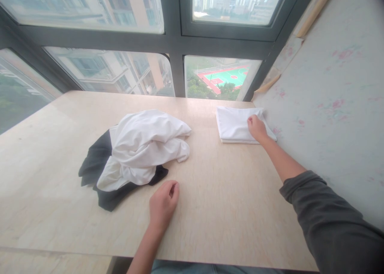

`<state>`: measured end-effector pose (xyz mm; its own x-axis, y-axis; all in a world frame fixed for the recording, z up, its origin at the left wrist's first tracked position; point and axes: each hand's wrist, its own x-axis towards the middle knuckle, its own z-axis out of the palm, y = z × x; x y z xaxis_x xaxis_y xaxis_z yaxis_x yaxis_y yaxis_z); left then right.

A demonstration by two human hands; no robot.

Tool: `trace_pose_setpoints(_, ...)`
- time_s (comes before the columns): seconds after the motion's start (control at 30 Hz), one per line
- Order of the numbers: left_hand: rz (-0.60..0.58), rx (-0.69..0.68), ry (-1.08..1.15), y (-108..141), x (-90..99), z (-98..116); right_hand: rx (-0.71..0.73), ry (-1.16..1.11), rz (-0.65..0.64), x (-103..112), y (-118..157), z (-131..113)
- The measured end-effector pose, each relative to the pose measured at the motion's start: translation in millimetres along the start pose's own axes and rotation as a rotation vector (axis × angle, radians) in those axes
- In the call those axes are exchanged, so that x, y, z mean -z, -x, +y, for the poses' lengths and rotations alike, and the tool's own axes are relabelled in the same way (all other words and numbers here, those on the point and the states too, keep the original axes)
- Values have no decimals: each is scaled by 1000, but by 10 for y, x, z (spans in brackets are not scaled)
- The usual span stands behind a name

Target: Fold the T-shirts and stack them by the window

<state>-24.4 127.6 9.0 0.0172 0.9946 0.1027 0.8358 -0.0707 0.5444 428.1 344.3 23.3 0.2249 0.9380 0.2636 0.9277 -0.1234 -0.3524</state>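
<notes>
A crumpled white garment (144,146) lies over a black garment (97,158) on the left half of the pale tabletop. Just in front of this pile, my left hand (164,200) rests curled on the surface, its fingers closed with nothing in them. On the right, a folded white cloth (232,124) lies flat near the wall. My right hand (256,127) is on top of that cloth, curled closed; whether its fingers pinch any fabric is too small to make out.
The marble-patterned tabletop (210,198) reaches back to a grey window frame (175,44). A floral-papered wall (339,94) bounds the right side, close to my right forearm. The table's front edge runs along the bottom, above my legs.
</notes>
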Motion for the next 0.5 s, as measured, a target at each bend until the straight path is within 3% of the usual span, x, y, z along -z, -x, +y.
trace_pose_setpoints(0.33, -5, -3, 18, -3, -12, -19, 250, -45, -310, 308, 285, 3)
trace_pose_setpoints(0.43, -2, -4, 23, -1, -9, -17, 285, -5, -275, 560, 206, -143)
trace_pose_setpoints(0.5, 1, -4, 28, 3, -6, -15, 290, 25, -146, 845, 125, -313)
